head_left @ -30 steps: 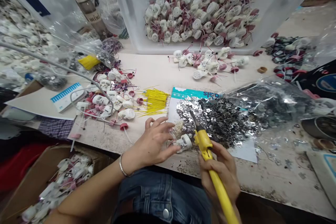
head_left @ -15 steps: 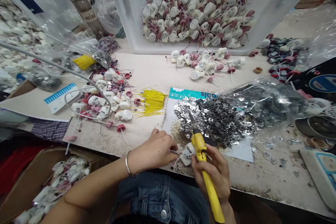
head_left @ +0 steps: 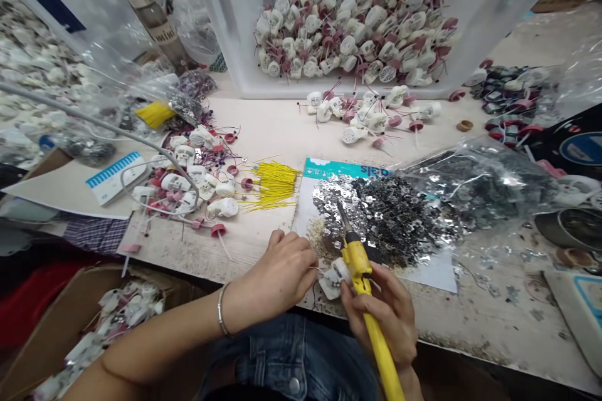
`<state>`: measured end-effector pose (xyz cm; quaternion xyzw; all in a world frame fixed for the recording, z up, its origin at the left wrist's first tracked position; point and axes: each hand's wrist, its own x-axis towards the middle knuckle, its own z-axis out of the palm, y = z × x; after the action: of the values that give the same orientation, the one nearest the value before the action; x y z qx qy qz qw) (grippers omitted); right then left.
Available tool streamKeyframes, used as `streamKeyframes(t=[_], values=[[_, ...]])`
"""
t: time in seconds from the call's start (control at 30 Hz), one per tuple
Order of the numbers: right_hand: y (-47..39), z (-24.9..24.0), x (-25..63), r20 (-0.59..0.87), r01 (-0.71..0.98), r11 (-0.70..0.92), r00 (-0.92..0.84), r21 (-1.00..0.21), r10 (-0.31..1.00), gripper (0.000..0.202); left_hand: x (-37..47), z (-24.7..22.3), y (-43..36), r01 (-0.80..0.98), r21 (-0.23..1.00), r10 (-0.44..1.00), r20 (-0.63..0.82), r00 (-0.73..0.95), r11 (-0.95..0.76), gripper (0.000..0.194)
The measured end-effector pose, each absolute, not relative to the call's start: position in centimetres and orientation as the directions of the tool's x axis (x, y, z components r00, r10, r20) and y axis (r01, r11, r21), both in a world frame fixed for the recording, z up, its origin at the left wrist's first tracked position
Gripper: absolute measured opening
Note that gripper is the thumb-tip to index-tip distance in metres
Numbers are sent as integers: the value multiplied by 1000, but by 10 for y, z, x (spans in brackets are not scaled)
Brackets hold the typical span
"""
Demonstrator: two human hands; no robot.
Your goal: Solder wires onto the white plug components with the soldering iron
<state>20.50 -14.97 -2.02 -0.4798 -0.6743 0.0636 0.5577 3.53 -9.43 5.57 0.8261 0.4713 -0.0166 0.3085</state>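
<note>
In my right hand (head_left: 383, 319) lies a yellow soldering iron (head_left: 360, 263), its metal tip pointing away over a heap of small shiny metal pieces (head_left: 376, 213). The fingertips of that hand also hold a small white plastic housing (head_left: 333, 279) just above the table edge. My left hand (head_left: 282, 272) is closed left of the housing, thumb and finger pinching a thin wire (head_left: 316, 268) beside it. The pinch itself is partly hidden by the fingers. A bundle of yellow wires (head_left: 275, 185) lies beyond my left hand.
A clear plastic bin (head_left: 244, 84) full of white and pink parts stands at the back. More housings (head_left: 188, 178) lie at left beside a bent grey wire rod (head_left: 141, 131). A plastic bag (head_left: 498, 188) of metal pieces lies right. A cardboard box (head_left: 42, 338) stands lower left.
My left hand has shifted slightly, and the white housing has turned and moved a little left in my right fingers. The soldering iron remains in my right hand.
</note>
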Motion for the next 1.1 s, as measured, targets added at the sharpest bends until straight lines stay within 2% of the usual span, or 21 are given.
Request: streamKeyframes(t=[0.2,0.33,0.4,0.53,0.63,0.73,0.83,0.97,1.1], values=[[-154,-18,208,663,606,471,127,-640,737,21,33,58,-84,655,631,621,-329,711,-416,16],[-155,-19,208,670,588,503,93,-634,736,20,32,58,-75,690,587,628,-359,690,-423,14],[-155,-19,208,659,580,499,89,-644,747,19,30,59,-71,672,618,615,-357,703,-409,17],[-151,-18,208,609,561,448,131,-696,782,20,26,63,-64,566,748,475,-380,794,-346,25],[-149,-20,209,611,560,455,119,-692,783,20,25,64,-63,495,797,381,-363,850,-347,24],[-148,-24,209,627,558,492,66,-668,776,19,28,62,-64,505,746,430,-322,844,-434,15],[-149,-26,210,614,542,494,52,-680,788,19,35,54,-64,564,664,564,-251,787,-491,12],[-158,-24,219,570,514,439,123,-737,813,17,45,35,-64,684,446,688,-185,701,-577,15],[-179,-17,237,585,565,388,220,-729,780,40,47,25,-71,742,308,712,-224,665,-595,18]])
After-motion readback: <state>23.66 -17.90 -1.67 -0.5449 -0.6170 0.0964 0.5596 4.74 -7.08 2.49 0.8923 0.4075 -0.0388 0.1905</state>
